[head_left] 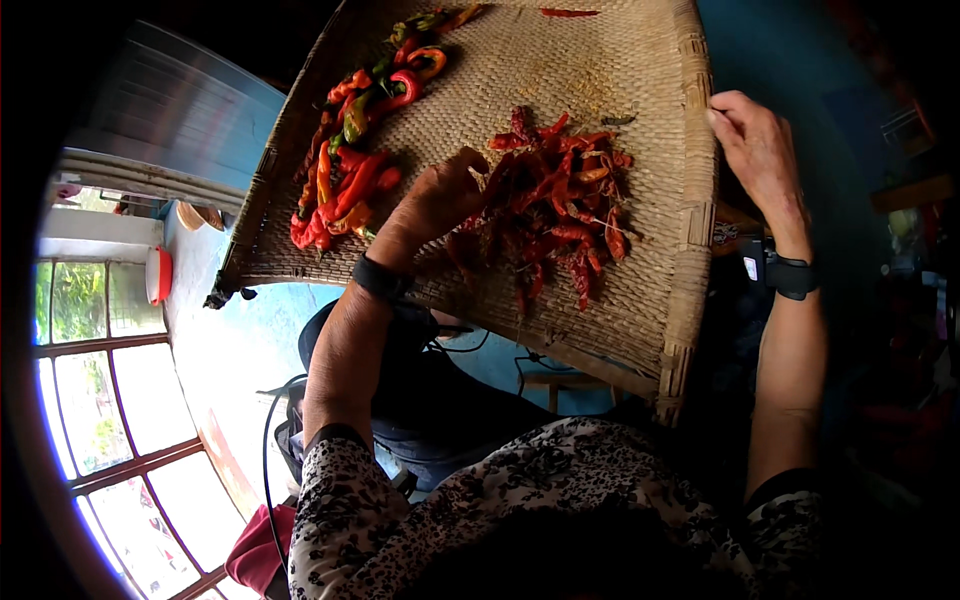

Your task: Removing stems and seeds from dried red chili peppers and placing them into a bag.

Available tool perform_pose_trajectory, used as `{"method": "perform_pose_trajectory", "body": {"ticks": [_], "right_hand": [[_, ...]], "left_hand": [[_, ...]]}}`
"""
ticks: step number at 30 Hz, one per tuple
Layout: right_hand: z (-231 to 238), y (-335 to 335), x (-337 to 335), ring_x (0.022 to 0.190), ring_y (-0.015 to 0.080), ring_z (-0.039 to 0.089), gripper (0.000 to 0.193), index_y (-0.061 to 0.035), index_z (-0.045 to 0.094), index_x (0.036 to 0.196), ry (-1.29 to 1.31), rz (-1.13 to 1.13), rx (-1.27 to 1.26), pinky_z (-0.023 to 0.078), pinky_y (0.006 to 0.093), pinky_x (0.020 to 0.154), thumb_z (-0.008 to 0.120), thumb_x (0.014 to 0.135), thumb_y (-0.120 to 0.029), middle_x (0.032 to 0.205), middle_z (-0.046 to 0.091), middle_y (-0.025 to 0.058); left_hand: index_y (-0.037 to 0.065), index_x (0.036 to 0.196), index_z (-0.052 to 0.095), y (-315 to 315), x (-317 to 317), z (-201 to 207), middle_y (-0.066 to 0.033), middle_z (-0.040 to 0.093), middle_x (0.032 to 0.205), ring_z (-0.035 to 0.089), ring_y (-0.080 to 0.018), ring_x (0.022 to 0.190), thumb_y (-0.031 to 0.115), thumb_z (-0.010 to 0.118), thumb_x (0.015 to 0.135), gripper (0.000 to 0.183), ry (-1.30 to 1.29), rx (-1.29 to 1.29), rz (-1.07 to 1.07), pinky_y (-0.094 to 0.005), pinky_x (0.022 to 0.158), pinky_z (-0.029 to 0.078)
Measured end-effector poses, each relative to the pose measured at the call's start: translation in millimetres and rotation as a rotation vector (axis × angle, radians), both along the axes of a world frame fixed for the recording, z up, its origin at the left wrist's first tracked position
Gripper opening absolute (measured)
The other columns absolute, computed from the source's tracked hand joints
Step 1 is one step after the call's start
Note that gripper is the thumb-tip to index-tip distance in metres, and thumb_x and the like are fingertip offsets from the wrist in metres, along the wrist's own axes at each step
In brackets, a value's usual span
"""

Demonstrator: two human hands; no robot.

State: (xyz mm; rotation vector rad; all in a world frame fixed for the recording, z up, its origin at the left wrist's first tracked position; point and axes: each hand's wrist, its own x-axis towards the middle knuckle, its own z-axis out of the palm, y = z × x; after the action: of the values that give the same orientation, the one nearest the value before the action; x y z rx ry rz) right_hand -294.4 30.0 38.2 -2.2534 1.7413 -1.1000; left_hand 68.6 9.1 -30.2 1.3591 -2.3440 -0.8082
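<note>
A large woven tray (655,190), shaped like a winnowing basket, spreads in front of me. Dark, wrinkled dried chili peppers (565,205) lie heaped in its middle. Along its left side runs a looser row of fresher red chili peppers (345,185), some orange or green. My left hand (440,200) reaches in between the two groups, its fingers curled down at the left edge of the dried heap; what they hold is hidden. At the tray's right rim is my right hand (757,140), with thumb and fingers bent closed on the edge.
A single red pepper (570,13) lies at the tray's far end, and pale seeds (565,75) are scattered nearby. Below the tray is a wooden stool (570,381). A black cable (268,450) hangs by my left arm. Windows (120,370) stand at the left.
</note>
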Motion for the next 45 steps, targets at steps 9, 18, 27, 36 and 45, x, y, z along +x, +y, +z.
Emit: {"method": "perform_pose_trajectory", "body": {"ticks": [9, 18, 27, 36, 45], "right_hand": [[-9.0, 4.1, 104.8, 0.073, 0.0170, 0.065, 0.036, 0.0049, 0.062, 0.098, -0.371, 0.600, 0.527, 0.052, 0.0291, 0.065, 0.064, 0.087, -0.029, 0.079, 0.067, 0.0140], [-20.9, 2.8, 122.5, 0.058, 0.0093, 0.053, 0.029, -0.0004, 0.062, 0.078, -0.440, 0.533, 0.473, 0.043, 0.0275, 0.052, 0.065, 0.086, -0.028, 0.062, 0.057, 0.0036], [9.0, -22.4, 0.2, 0.057, 0.0083, 0.055, 0.026, -0.0015, 0.057, 0.082, -0.157, -0.040, -0.153, 0.042, 0.0272, 0.052, 0.062, 0.089, -0.026, 0.065, 0.061, 0.0059], [-6.0, -3.4, -31.3, 0.072, 0.0299, 0.065, 0.036, -0.0040, 0.056, 0.118, 0.294, -0.321, 0.054, 0.051, 0.0388, 0.064, 0.064, 0.086, -0.020, 0.078, 0.065, 0.0152], [-28.7, 14.5, 95.4, 0.074, 0.0243, 0.064, 0.029, -0.0002, 0.059, 0.107, 0.029, 0.515, 0.137, 0.052, 0.0349, 0.067, 0.066, 0.079, -0.005, 0.079, 0.064, 0.0127]], "left_hand": [[0.006, 0.108, 0.051, 16.4, -31.5, 41.8, -0.0004, 0.060, 0.082, 0.059, -0.0084, 0.082, 0.000, 0.066, 0.083, 0.030, 0.654, 0.342, -0.029, -0.0234, 0.076, 0.049], [0.005, 0.105, 0.053, 29.3, -41.4, 42.3, -0.0030, 0.063, 0.089, 0.061, -0.0107, 0.086, 0.005, 0.066, 0.083, 0.026, 0.603, 0.185, -0.071, -0.0257, 0.077, 0.051], [0.011, 0.094, 0.064, 37.9, 23.4, 26.5, -0.0088, 0.062, 0.096, 0.062, -0.0281, 0.088, 0.000, 0.058, 0.078, 0.021, -0.243, -0.078, -0.296, -0.0367, 0.074, 0.050], [0.009, 0.092, 0.064, 25.7, 14.9, 31.6, -0.0087, 0.060, 0.091, 0.061, -0.0256, 0.084, 0.009, 0.063, 0.083, 0.010, -0.044, -0.078, -0.272, -0.0341, 0.071, 0.050], [0.004, 0.098, 0.061, 23.7, -52.2, 41.5, -0.0053, 0.063, 0.084, 0.059, -0.0113, 0.076, 0.014, 0.060, 0.089, 0.014, 0.171, 0.099, -0.115, -0.0271, 0.067, 0.048]]}}
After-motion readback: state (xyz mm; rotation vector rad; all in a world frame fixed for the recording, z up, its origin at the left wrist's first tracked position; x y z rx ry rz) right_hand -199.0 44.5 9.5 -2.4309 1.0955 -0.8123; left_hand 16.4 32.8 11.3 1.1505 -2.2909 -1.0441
